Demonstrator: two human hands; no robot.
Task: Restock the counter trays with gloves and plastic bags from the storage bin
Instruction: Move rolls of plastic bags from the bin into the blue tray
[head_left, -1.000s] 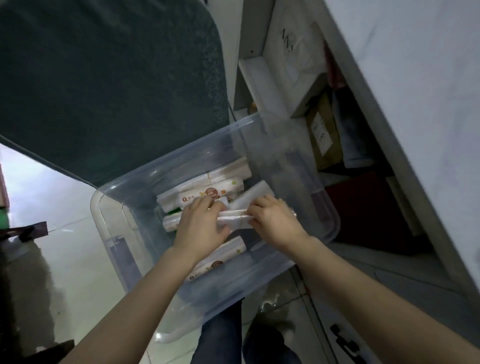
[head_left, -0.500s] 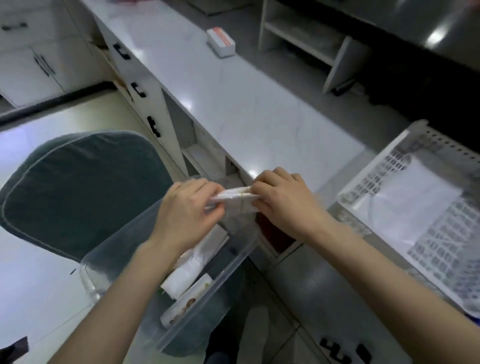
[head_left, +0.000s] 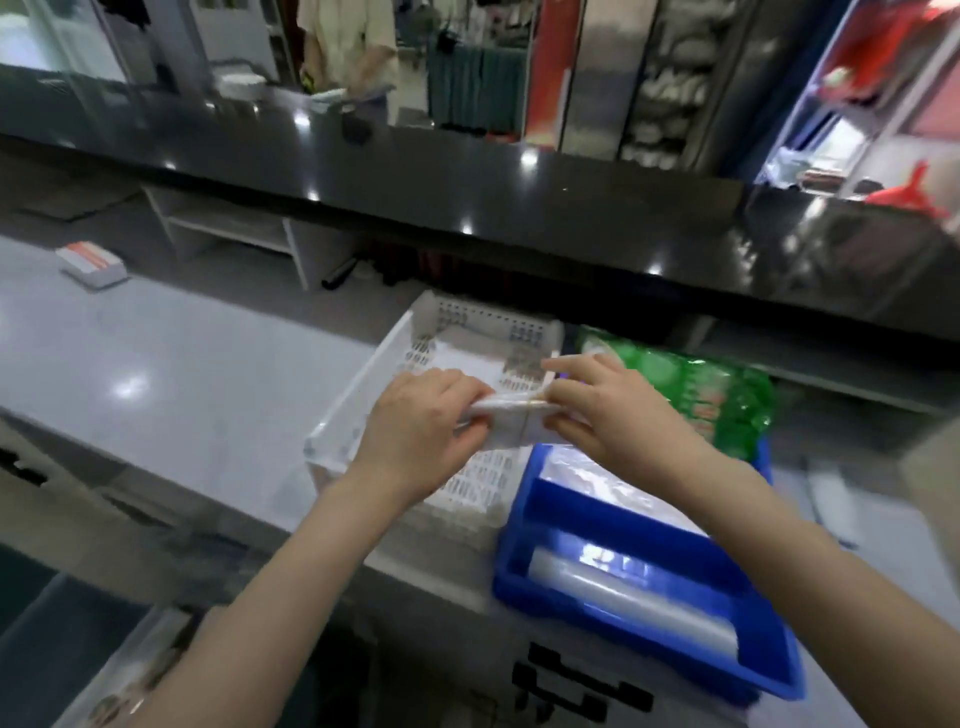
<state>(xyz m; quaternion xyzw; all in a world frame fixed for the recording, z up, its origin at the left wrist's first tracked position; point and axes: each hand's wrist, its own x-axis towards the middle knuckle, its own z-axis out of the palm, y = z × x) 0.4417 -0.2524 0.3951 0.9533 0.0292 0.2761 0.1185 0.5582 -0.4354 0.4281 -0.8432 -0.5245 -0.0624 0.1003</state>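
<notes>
Now above white tray (head_left: 358, 397), both hands — bundle (head_left: 511, 415) raised

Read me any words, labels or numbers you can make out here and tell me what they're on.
None can be read.
Green plastic packet behind the blue tray: red print, too blurred.
Small white box with orange stripe: no legible text.
White folded bundle in both hands: no print visible.

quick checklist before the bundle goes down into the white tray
1. Both hands on the bundle: left hand, right hand, ok.
2. Bundle above the white perforated tray: ok.
3. Space in that tray: a white sheet lies inside, floor otherwise looks bare, ok.
4. Band around the bundle intact: cannot tell, blurred.
5. Bundle is gloves or bags: cannot tell.
6. Blue tray beside it already holds clear rolls: ok.
</notes>
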